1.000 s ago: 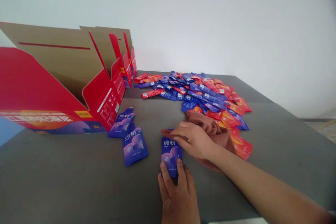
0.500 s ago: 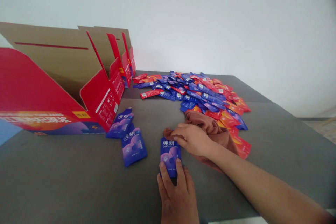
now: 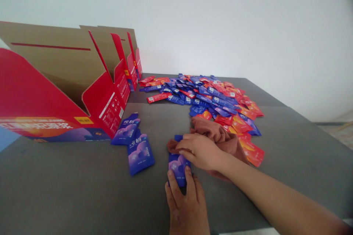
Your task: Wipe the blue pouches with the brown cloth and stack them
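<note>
One pouch (image 3: pixel 178 164), likely mid-wipe: left hand (image 3: pixel 187 202) pins its near end, right hand (image 3: pixel 200 149) grips cloth (image 3: pixel 213 129) atop; steady pinning needed next.

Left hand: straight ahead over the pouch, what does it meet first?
Likely the right hand or the reddish-brown cloth it grips, across the upper part of the blue pouch; depth leaves unclear which comes first.
</note>
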The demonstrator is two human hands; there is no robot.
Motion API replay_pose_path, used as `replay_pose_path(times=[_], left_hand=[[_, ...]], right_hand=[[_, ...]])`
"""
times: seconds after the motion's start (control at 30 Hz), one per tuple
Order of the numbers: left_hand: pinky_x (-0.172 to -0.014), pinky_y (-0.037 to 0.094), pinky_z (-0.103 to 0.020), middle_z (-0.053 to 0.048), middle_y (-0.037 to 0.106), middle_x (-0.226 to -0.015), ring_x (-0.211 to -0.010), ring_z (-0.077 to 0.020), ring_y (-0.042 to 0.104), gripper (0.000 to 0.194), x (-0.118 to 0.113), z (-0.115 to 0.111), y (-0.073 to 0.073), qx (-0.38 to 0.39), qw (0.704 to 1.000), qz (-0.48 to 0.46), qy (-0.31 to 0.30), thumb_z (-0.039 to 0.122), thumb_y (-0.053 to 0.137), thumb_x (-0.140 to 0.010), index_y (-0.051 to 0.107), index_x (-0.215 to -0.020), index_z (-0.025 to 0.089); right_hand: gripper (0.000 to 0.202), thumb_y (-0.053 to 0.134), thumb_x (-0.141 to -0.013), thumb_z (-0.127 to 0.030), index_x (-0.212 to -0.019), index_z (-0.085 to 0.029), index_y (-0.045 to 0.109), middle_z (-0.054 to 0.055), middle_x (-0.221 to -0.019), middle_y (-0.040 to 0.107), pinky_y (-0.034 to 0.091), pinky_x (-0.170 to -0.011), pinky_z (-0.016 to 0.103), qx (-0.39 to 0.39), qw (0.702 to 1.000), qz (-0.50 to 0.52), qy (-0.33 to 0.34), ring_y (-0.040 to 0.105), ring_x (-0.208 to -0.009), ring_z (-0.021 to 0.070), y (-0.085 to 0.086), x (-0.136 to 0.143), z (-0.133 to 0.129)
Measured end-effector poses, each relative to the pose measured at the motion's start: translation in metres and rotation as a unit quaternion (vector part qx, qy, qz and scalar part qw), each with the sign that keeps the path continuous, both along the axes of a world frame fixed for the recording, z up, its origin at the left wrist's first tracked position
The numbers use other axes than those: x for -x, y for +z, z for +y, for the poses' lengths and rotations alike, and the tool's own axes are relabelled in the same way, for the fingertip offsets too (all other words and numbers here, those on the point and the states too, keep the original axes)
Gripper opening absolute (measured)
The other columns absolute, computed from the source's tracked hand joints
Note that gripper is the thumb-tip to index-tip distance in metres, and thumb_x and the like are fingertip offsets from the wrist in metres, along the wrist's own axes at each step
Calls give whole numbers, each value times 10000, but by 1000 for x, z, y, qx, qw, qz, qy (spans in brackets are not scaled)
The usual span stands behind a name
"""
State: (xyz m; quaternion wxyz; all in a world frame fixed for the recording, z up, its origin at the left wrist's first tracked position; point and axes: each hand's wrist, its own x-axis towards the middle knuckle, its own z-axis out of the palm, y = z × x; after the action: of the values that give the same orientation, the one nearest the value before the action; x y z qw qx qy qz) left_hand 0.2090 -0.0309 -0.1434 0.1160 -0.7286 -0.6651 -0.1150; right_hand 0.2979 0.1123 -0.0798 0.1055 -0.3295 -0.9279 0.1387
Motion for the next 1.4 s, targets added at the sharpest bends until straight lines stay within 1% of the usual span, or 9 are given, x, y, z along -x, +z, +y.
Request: replay_pose_path(times=[0.1, 0.23, 0.43, 0.5, 0.83, 0.97, 1.07, 1.13, 1.4], left_hand=[[-910, 497, -598, -41, 504, -1332, -1220, -476, 380, 386, 1, 0, 0, 3, 1000, 4, 0, 108, 616, -742, 664, -1103, 234], [-911, 507, -578, -39, 493, -1342, -1227, -477, 374, 398, 0, 0, 0, -1, 1000, 10, 4, 100, 611, -741, 656, -1115, 229], [-907, 504, -591, -46, 515, -1287, -1216, -480, 384, 468, -1, 0, 0, -9, 1000, 26, 2, 29, 553, -723, 637, -1142, 218], [-904, 507, -589, -42, 522, -1272, -1210, -477, 392, 488, 0, 0, 0, -9, 1000, 30, 0, 17, 546, -716, 631, -1151, 221], [-902, 514, -584, -38, 516, -1317, -1215, -479, 391, 408, 1, 0, 5, 7, 1000, 13, 1, 75, 590, -736, 661, -1106, 232], [-912, 501, -594, -50, 489, -1341, -1230, -467, 386, 407, 0, 0, 1, 8, 1000, 12, 4, 99, 589, -748, 653, -1120, 250], [-920, 487, -604, -55, 492, -1327, -1231, -463, 383, 432, -1, -1, -2, 4, 1000, 17, 4, 89, 569, -749, 640, -1144, 249], [-924, 479, -605, -55, 498, -1318, -1237, -466, 371, 469, -1, -1, -4, 2, 1000, 20, 5, 52, 555, -731, 636, -1152, 243], [-920, 473, -612, -40, 465, -1365, -1241, -487, 333, 441, 1, -1, -5, 0, 1000, 20, 0, 57, 569, -726, 655, -1120, 236]], right_hand=[[226, 454, -935, -238, -1015, -203, 663, 45, -897, 617, 370, -755, 270, -3, 999, -6, -46, 556, -849, 160, -4, -4, 8], [217, 461, -927, -217, -1007, -196, 663, 41, -879, 609, 365, -745, 267, -11, 999, 11, -42, 551, -835, 157, -2, -6, 10], [202, 491, -913, -247, -1025, -240, 658, 19, -871, 585, 343, -726, 282, -13, 995, 13, 100, 520, -801, 154, 10, 0, -11], [206, 488, -915, -254, -1032, -258, 658, 10, -873, 581, 340, -717, 281, -6, 993, -1, 116, 515, -788, 149, 12, 3, -14], [230, 453, -940, -246, -1021, -207, 664, 41, -877, 592, 346, -753, 279, -18, 999, -26, -33, 535, -848, 162, -1, -9, 14], [236, 460, -936, -255, -1078, -234, 648, 37, -865, 572, 325, -740, 292, -43, 999, 3, 10, 509, -842, 167, 6, -6, 3], [216, 481, -924, -274, -1049, -251, 656, 26, -858, 563, 316, -723, 296, -27, 996, 2, 83, 495, -807, 162, 11, -1, -8], [215, 482, -922, -272, -1038, -251, 661, 24, -858, 564, 318, -712, 291, -11, 995, -10, 97, 495, -791, 157, 11, 2, -10], [236, 453, -941, -262, -1041, -233, 664, 35, -870, 581, 334, -720, 280, -22, 999, -37, -31, 524, -811, 161, 0, -8, 14]])
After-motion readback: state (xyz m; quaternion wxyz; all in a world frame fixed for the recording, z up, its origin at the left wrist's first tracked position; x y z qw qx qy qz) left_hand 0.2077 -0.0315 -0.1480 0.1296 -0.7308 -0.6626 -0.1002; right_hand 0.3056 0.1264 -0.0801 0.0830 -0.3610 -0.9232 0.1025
